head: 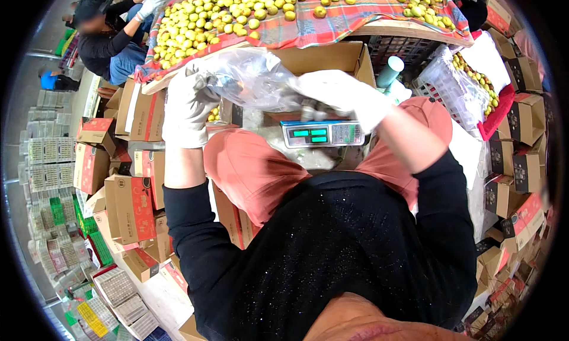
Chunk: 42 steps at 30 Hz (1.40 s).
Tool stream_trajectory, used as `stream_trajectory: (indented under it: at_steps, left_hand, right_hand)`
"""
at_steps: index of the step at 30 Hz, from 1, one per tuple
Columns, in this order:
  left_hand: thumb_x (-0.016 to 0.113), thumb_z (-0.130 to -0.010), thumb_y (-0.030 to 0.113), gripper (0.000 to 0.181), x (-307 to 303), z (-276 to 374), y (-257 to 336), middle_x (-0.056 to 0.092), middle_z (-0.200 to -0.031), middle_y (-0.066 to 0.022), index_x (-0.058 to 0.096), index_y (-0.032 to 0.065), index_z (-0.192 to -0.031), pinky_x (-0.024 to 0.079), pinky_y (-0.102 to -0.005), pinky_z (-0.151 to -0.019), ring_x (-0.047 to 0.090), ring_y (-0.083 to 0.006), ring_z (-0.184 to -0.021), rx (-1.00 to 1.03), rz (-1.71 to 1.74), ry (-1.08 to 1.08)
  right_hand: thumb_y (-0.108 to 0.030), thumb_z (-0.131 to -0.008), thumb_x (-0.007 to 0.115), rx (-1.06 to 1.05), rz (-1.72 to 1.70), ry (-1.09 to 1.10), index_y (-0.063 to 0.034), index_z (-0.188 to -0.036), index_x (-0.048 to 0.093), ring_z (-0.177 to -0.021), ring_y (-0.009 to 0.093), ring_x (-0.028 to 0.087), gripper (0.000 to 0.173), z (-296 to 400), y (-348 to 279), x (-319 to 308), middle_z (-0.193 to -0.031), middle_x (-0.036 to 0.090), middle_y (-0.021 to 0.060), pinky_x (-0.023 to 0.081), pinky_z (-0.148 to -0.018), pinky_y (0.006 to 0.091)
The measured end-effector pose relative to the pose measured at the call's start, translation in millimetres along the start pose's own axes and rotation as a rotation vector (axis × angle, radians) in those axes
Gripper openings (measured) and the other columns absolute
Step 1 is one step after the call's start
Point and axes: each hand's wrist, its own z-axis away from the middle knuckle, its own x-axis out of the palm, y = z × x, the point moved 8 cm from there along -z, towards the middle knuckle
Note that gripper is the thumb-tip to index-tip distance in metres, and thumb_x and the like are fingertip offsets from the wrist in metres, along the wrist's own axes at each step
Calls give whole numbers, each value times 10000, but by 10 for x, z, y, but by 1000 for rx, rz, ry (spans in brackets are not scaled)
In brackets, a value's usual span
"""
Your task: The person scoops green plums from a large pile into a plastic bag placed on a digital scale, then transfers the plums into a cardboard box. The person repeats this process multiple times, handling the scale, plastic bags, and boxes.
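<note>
A clear plastic bag (253, 78) stretches between my two white-gloved hands, above my lap. My left hand (189, 101) grips its left end, beside the wooden edge of the fruit table. At the other end, my right hand (335, 94) pinches the plastic; its fingers are blurred. Below the bag, a digital scale (306, 135) with lit green displays sits between my knees. An open cardboard box (318, 58) stands just behind the scale, partly covered by the bag and my right hand. Whether the bag holds anything is hard to see.
Green-yellow jujube-like fruits (191, 27) are heaped on a plaid cloth (306, 29) ahead. At right stands a white plastic crate (449, 85) near a red-edged container of fruit. Cardboard boxes (129, 207) are piled at left, more at right. A gloved co-worker (106, 38) sits at far left.
</note>
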Motion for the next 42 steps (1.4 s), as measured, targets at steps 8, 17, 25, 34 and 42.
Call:
stream_trajectory:
  at_steps: [8,17,25,34,42]
  left_hand:
    - [648,-838,204,229,368,376,-233,634,-830,-10,641,7,-955,445,-213,-664,547,-71,-724,-239,-671,-165]
    - [646,-840,275,261,13,321,-677,559,-752,9,624,42,-955,406,-263,-604,458,-83,-670,-198,-961,-299]
    - [622,-851,168,170,364,393,-692,574,-749,-72,618,29,-949,446,-303,-642,503,-157,-668,-13,-1213,-400]
    - [586,-813,89,128,499,427,-825,571,-773,-147,588,27,-925,453,-369,-666,540,-302,-696,24,-1342,-452]
    - [590,-801,80,106,556,539,-957,543,-814,-170,564,17,-883,457,-393,-713,549,-349,-780,33,-1523,-548]
  right_hand:
    - [-231,-961,556,-393,-951,-47,-48,-1177,606,-903,173,660,288,-393,-164,191,-1038,661,76,578,-808,357]
    - [-192,-919,635,-388,-776,173,-41,-1099,665,-835,93,657,237,-62,62,-200,-978,680,32,532,-667,203]
    - [-173,-964,541,-386,-421,335,-28,-1166,649,-877,69,633,272,17,220,-327,-1003,679,23,507,-725,197]
    - [-79,-915,575,-389,-896,169,33,-1113,632,-976,198,654,234,-135,517,-186,-1051,674,121,536,-854,306]
    - [-95,-924,584,-259,-1092,-52,39,-1189,577,-1068,224,623,296,-34,953,190,-1184,625,130,522,-943,362]
